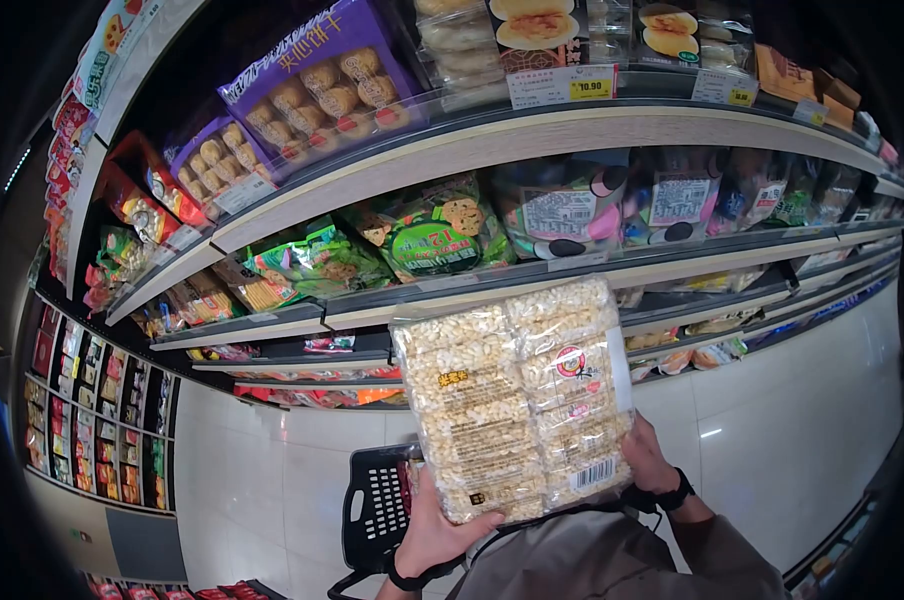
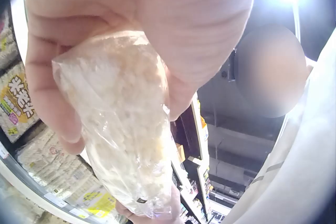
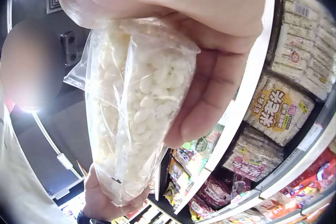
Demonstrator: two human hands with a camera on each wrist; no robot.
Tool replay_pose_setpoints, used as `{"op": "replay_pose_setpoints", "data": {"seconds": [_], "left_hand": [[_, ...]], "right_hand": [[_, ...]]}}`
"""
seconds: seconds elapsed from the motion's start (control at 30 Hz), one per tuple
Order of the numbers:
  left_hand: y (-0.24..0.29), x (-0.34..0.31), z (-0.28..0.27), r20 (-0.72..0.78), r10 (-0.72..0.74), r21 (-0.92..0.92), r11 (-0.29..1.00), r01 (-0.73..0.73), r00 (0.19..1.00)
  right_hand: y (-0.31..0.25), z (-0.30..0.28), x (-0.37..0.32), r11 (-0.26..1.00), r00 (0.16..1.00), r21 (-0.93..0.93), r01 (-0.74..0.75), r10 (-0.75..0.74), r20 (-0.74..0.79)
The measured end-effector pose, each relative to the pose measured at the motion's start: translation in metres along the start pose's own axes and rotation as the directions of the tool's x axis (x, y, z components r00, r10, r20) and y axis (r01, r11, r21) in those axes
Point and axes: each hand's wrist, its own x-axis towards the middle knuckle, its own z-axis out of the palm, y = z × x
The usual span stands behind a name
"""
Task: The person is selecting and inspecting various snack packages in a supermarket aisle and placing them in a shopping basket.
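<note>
A large clear pack of puffed rice bars [image 1: 517,400] is held up before the body, its printed face with a red round logo and a barcode turned to the head view. My left hand [image 1: 442,525] grips its lower left corner, thumb across the front. On the lower right edge, my right hand [image 1: 649,457] holds the pack, its other fingers behind it. The left wrist view shows the side of the pack [image 2: 121,108] between thumb and curled fingers. From the right wrist, the crinkled wrapper of the pack [image 3: 136,98] shows with fingers around its end.
Curved store shelves [image 1: 572,130] with packaged snacks stand in front. A purple biscuit box [image 1: 317,90] sits on the upper shelf, green snack bags [image 1: 437,230] below it. A black shopping basket [image 1: 372,500] is beside the body at left. Another display rack [image 1: 97,410] stands far left.
</note>
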Motion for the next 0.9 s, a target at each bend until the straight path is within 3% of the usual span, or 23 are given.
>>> {"op": "replay_pose_setpoints", "data": {"seconds": [0.13, 0.2, 0.33, 0.6, 0.9], "left_hand": [[-0.007, 0.000, 0.002, -0.026, 0.000, -0.022, 1.000, -0.001, 1.000], [-0.014, -0.002, 0.003, -0.146, 0.043, 0.095, 0.995, -0.030, 0.988], [-0.011, 0.002, 0.001, -0.135, 0.049, 0.158, 0.987, -0.027, 0.990], [-0.006, 0.003, -0.002, -0.109, 0.003, 0.032, 0.999, 0.001, 0.994], [-0.007, 0.005, -0.002, -0.100, 0.015, 0.032, 0.999, -0.011, 0.995]], "right_hand": [[-0.003, 0.000, 0.001, 0.999, 1.000, 0.019, 0.027, -0.028, 0.013], [-0.007, 0.005, 0.004, 0.996, 0.996, 0.028, 0.082, -0.083, 0.015], [-0.005, 0.005, 0.004, 0.997, 0.997, 0.028, 0.073, -0.073, -0.003], [0.003, 0.010, -0.001, 0.996, 0.997, 0.055, 0.069, -0.066, -0.046], [0.004, 0.013, -0.004, 0.998, 0.995, 0.009, 0.065, -0.064, -0.076]]}}
